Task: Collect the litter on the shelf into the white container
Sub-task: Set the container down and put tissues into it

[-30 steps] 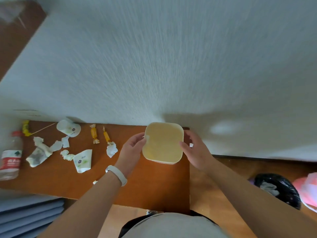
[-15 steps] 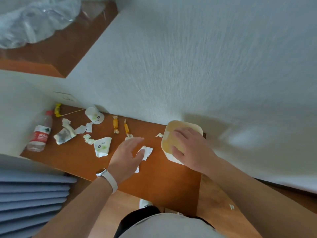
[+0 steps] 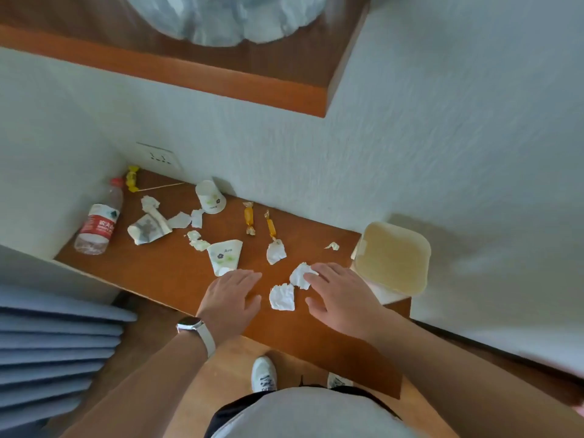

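The white container (image 3: pixel 393 257) stands at the right end of the brown shelf (image 3: pixel 177 273), open side up. My right hand (image 3: pixel 341 292) lies flat just left of it, fingertips touching a crumpled white paper (image 3: pixel 300 275). A second white scrap (image 3: pixel 282 297) lies between my hands. My left hand (image 3: pixel 230 292) hovers open beside a flattened paper cup (image 3: pixel 225 256). Further left lie two orange candy wrappers (image 3: pixel 249 217) (image 3: pixel 270 227), a white scrap (image 3: pixel 276 251), an overturned paper cup (image 3: pixel 210 197) and several torn papers (image 3: pixel 148 224).
A plastic water bottle (image 3: pixel 98 221) lies at the shelf's left end near a yellow wrapper (image 3: pixel 132 178) and a thin stick (image 3: pixel 161 186). A wall socket (image 3: pixel 159 157) sits above. An upper shelf (image 3: pixel 196 74) holds a plastic bag. Blue folded fabric (image 3: pixel 53 343) is at lower left.
My right hand left the container and moved left onto the crumpled paper. My left hand shifted left of the scraps. The view tilted up, showing the upper shelf.
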Motion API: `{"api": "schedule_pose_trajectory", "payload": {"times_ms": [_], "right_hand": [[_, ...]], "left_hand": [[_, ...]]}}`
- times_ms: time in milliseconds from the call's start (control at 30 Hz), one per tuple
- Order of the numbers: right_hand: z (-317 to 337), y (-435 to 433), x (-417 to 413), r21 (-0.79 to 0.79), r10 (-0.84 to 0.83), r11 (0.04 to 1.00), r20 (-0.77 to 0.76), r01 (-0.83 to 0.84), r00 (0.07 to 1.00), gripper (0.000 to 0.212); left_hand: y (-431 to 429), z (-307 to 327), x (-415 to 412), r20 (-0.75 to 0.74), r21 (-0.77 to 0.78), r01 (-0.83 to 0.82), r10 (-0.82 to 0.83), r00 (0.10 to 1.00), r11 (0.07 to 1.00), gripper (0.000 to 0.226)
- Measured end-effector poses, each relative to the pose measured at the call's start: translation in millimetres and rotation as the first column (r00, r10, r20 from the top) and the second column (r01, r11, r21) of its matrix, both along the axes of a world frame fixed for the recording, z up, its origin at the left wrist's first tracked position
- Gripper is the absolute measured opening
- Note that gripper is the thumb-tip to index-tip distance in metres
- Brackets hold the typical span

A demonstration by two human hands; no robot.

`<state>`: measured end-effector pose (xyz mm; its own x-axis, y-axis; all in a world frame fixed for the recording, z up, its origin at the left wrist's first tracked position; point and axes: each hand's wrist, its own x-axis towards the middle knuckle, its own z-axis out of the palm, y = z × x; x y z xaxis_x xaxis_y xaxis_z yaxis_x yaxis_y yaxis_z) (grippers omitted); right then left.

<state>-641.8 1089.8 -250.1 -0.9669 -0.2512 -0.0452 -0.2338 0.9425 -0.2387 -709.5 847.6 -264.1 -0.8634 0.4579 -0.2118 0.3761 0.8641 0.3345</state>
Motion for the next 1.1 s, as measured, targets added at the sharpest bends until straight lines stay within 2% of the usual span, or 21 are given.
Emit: {"api": "schedule_pose_trajectory", "payload": {"times_ms": [300, 433, 667, 867, 1100], "right_hand": [[-47.6, -55.9, -15.7, 0.079, -0.028, 0.997, 0.151, 0.016, 0.988, 0.045], [-71.3, -73.1, -18.1, 0.083, -0.024, 0.997, 0.199, 0.008, 0.980, 0.041], [-93.2, -91.4, -30.4, 0.088, -0.038, 0.996, 0.212, 0.020, 0.977, 0.036], [-100.5, -95.5, -35.6, 0.086, -0.086, 0.994, 0.236, 0.067, 0.968, 0.026], [-95.9, -86.9, -28.4, 0.068, -0.133, 0.991, 0.284, 0.118, 0.950, 0.024]], "left_hand": [[-53.2, -56.5, -12.4, 0.047, -0.003, 0.142, -0.142, 0.989, 0.990, 0.045], [-57.9, -75.8, -13.7, 0.049, -0.025, 0.217, -0.216, 0.975, 0.976, 0.044], [-65.4, -95.1, -17.8, -0.001, -0.037, 0.231, -0.231, 0.973, 0.972, 0.029], [-71.2, -109.3, -26.2, -0.062, 0.072, 0.219, -0.214, 0.975, 0.973, 0.032], [-65.9, -100.4, -25.4, -0.060, 0.108, 0.184, -0.178, 0.982, 0.977, 0.021]]}}
